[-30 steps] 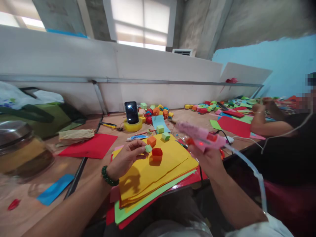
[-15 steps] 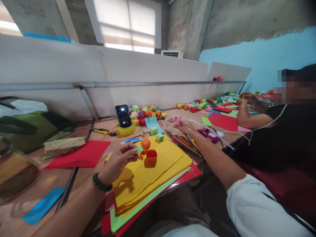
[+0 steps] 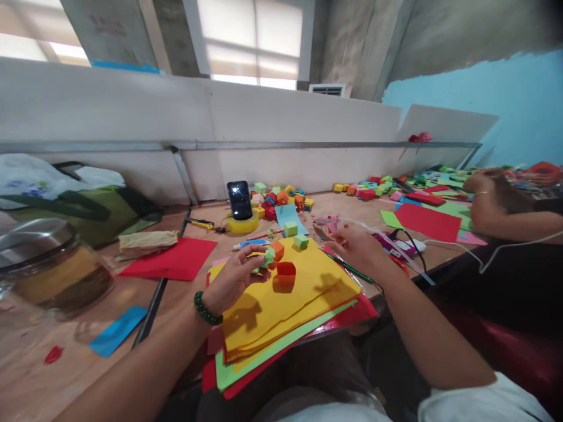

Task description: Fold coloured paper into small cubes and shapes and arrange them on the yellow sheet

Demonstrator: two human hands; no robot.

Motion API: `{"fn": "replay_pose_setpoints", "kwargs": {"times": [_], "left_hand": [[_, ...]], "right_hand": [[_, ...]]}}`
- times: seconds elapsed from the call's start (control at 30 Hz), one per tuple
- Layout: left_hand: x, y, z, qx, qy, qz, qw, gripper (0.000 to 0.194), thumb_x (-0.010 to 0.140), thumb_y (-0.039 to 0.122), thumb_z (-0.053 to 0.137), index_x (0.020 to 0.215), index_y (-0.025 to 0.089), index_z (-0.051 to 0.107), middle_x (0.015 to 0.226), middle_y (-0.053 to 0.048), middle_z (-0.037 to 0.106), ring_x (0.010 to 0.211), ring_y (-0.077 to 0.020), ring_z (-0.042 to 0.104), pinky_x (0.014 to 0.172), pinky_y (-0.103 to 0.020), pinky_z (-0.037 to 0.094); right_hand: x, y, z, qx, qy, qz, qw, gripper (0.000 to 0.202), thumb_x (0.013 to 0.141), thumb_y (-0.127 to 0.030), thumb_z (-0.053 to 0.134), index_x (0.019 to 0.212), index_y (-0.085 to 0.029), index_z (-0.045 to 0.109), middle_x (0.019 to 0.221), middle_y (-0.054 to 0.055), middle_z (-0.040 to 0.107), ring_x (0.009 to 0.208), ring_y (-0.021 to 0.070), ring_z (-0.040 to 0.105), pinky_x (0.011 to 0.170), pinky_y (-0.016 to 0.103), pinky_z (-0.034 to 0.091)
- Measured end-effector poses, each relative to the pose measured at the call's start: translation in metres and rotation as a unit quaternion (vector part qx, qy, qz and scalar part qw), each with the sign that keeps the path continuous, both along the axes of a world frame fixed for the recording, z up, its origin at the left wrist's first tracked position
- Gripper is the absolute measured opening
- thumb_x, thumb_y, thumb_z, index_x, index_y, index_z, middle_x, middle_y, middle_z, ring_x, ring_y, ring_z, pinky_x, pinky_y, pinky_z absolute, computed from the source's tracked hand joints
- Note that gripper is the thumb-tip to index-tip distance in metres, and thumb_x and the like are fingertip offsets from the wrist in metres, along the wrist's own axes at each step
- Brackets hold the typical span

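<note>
My left hand (image 3: pixel 240 274) is closed in a pinch on a light green paper piece (image 3: pixel 269 255), held above a stack of yellow paper (image 3: pixel 303 299). Right beside the piece is an orange paper cube (image 3: pixel 278 251); whether they touch I cannot tell. An open orange-red paper box (image 3: pixel 285 274) stands on the yellow paper. Two light green paper cubes, a nearer one (image 3: pixel 301 241) and a farther one (image 3: pixel 290 228), sit near its back edge. My right hand (image 3: pixel 358 249) is over the stack's right side, fingers loosely bent, close to a pink tool (image 3: pixel 328 223) resembling a glue gun.
A phone (image 3: pixel 240 200) leans upright on a yellow tape roll (image 3: pixel 243 223). Behind are piled coloured cubes (image 3: pixel 281 198). On the left stand a glass jar (image 3: pixel 53 269) and a green bag (image 3: pixel 88 211). Cables (image 3: pixel 457 249) cross the right side, near a co-worker's arm (image 3: pixel 497 214).
The view has turned left. My right hand has drawn back towards me from the pink tool. My left hand still holds the green piece beside the orange cube.
</note>
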State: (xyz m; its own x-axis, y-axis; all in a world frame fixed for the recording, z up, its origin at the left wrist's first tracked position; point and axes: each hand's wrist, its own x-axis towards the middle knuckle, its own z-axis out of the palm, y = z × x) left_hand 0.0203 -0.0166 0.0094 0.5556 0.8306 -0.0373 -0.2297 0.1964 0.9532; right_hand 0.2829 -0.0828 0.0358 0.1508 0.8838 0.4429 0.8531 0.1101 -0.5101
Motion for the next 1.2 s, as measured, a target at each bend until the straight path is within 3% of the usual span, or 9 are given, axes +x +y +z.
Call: {"fn": "replay_pose_setpoints", "kwargs": {"times": [0.23,0.47,0.57,0.63,0.73,0.97,1.03,1.1,1.2], "left_hand": [[0.002,-0.012,0.005,0.011,0.020,-0.059,0.998,0.046,0.066,0.038,0.079,0.101,0.020,0.055,0.072,0.003,0.062,0.054,-0.0097,0.059,0.052,-0.021,0.045],[0.004,-0.015,0.003,0.024,0.049,-0.084,0.995,0.046,0.068,0.050,0.074,0.097,0.021,0.054,0.073,0.001,0.062,0.054,-0.0121,0.060,0.053,-0.024,0.047],[0.003,-0.022,0.011,0.131,0.063,0.024,0.989,0.044,0.065,0.054,0.074,0.091,0.022,0.058,0.085,-0.003,0.063,0.069,-0.0159,0.062,0.062,-0.028,0.050],[0.000,-0.025,0.014,0.261,0.090,0.122,0.953,0.045,0.052,0.043,0.085,0.085,0.023,0.061,0.093,-0.004,0.061,0.082,-0.0197,0.061,0.073,-0.031,0.051],[-0.004,-0.028,0.012,0.416,0.156,0.163,0.881,0.049,0.039,0.034,0.091,0.082,0.024,0.069,0.095,-0.008,0.062,0.093,-0.0265,0.059,0.088,-0.037,0.048],[-0.005,-0.029,0.005,0.504,0.180,0.105,0.838,0.017,0.071,0.025,0.073,0.087,0.030,0.075,0.084,-0.007,0.068,0.083,-0.0233,0.063,0.082,-0.035,0.049],[-0.005,-0.029,0.007,0.511,0.169,0.109,0.836,0.019,0.070,0.022,0.074,0.086,0.030,0.075,0.083,-0.007,0.070,0.080,-0.0225,0.064,0.078,-0.032,0.050],[-0.006,-0.028,0.007,0.512,0.155,0.121,0.836,0.020,0.067,0.020,0.075,0.085,0.030,0.075,0.082,-0.006,0.070,0.080,-0.0221,0.064,0.078,-0.031,0.051],[-0.009,-0.022,0.006,0.488,0.140,0.175,0.844,0.019,0.065,0.021,0.078,0.082,0.030,0.074,0.083,-0.004,0.069,0.084,-0.0221,0.062,0.084,-0.030,0.049]], "right_hand": [[-0.080,-0.023,-0.001,0.025,0.136,0.246,0.959,0.061,0.074,-0.037,0.071,0.128,-0.022,0.047,0.113,0.009,0.062,0.095,0.0197,0.062,0.087,0.037,0.050],[-0.099,-0.002,-0.025,0.015,0.348,0.217,0.912,0.060,0.072,-0.029,0.070,0.126,-0.019,0.045,0.074,-0.004,0.056,0.068,0.0114,0.058,0.068,0.027,0.049],[-0.095,0.004,-0.025,-0.016,0.459,0.209,0.863,0.065,0.067,-0.032,0.075,0.123,-0.020,0.044,0.066,-0.008,0.054,0.059,0.0093,0.054,0.059,0.024,0.045],[-0.089,0.008,-0.022,-0.030,0.514,0.204,0.833,0.068,0.062,-0.034,0.078,0.119,-0.020,0.044,0.060,-0.010,0.053,0.055,0.0087,0.053,0.058,0.024,0.044],[-0.084,0.008,-0.017,-0.052,0.552,0.193,0.810,0.070,0.055,-0.038,0.081,0.113,-0.020,0.046,0.055,-0.011,0.054,0.052,0.0095,0.055,0.057,0.025,0.045],[-0.094,-0.001,-0.024,-0.104,0.558,0.206,0.797,0.067,0.055,-0.043,0.082,0.110,-0.021,0.052,0.060,-0.007,0.063,0.054,0.0113,0.060,0.057,0.025,0.048],[-0.089,0.000,-0.032,-0.125,0.530,0.230,0.807,0.062,0.063,-0.048,0.078,0.113,-0.019,0.054,0.065,-0.003,0.066,0.057,0.0124,0.062,0.058,0.026,0.050],[-0.072,0.000,-0.039,-0.120,0.448,0.227,0.856,0.052,0.072,-0.051,0.070,0.110,-0.018,0.058,0.071,0.000,0.069,0.062,0.0145,0.064,0.059,0.026,0.050],[-0.026,-0.004,-0.041,-0.055,0.235,0.066,0.968,0.031,0.081,-0.048,0.062,0.096,-0.022,0.067,0.079,0.004,0.071,0.075,0.0186,0.066,0.064,0.028,0.049]]}}
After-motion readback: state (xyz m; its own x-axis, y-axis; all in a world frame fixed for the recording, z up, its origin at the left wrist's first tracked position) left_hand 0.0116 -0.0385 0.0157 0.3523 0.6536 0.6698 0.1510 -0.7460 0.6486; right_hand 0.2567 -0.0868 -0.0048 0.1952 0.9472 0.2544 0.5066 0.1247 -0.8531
